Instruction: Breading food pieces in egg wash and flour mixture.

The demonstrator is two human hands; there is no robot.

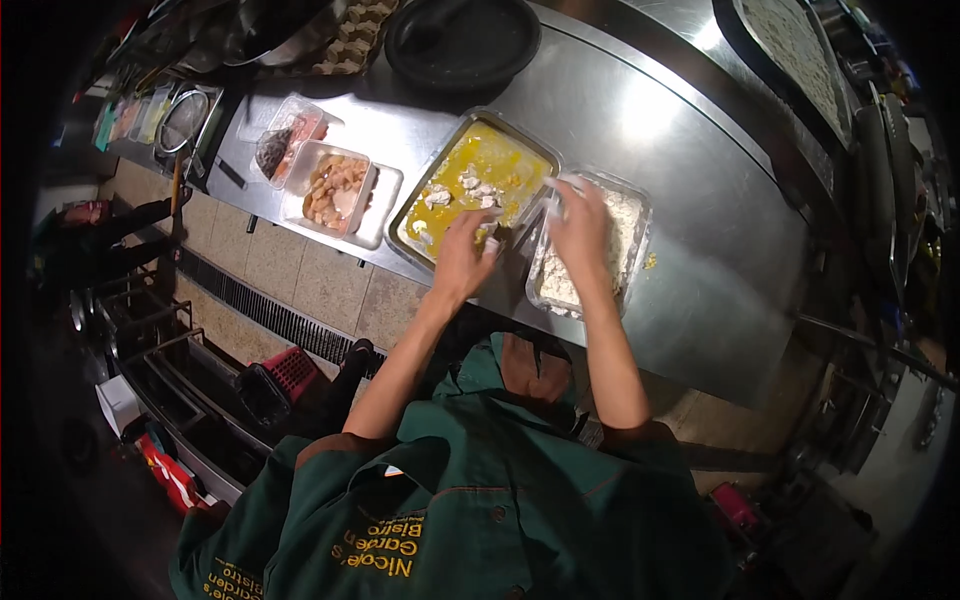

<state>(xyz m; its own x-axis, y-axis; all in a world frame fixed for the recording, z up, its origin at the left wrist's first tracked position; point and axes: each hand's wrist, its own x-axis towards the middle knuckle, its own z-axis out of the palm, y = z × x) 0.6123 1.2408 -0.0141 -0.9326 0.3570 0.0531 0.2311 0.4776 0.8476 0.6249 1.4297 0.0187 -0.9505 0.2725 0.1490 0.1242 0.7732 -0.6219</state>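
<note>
A metal tray of yellow liquid, which looks like beaten egg [517,154], lies on the steel counter with several flour-coated pieces [471,182] in it. Over its near right corner is my left hand [469,247], fingers curled and whitened; whether a piece is between them I cannot tell. My right hand [579,217], blurred, its fingertips white, hovers over the left side of a clear tray of flour [561,283]. Left of the egg tray, a plastic container [365,187] holds raw meat pieces [334,187], with a second container of pink meat [306,129] behind it.
A black round pan [463,41] and egg cartons [352,37] stand at the back of the counter. A strainer [184,120] lies at the left end. Yellow crumbs [650,260] lie right of the flour. Another person [90,225] is at far left; a red basket [291,373] stands below.
</note>
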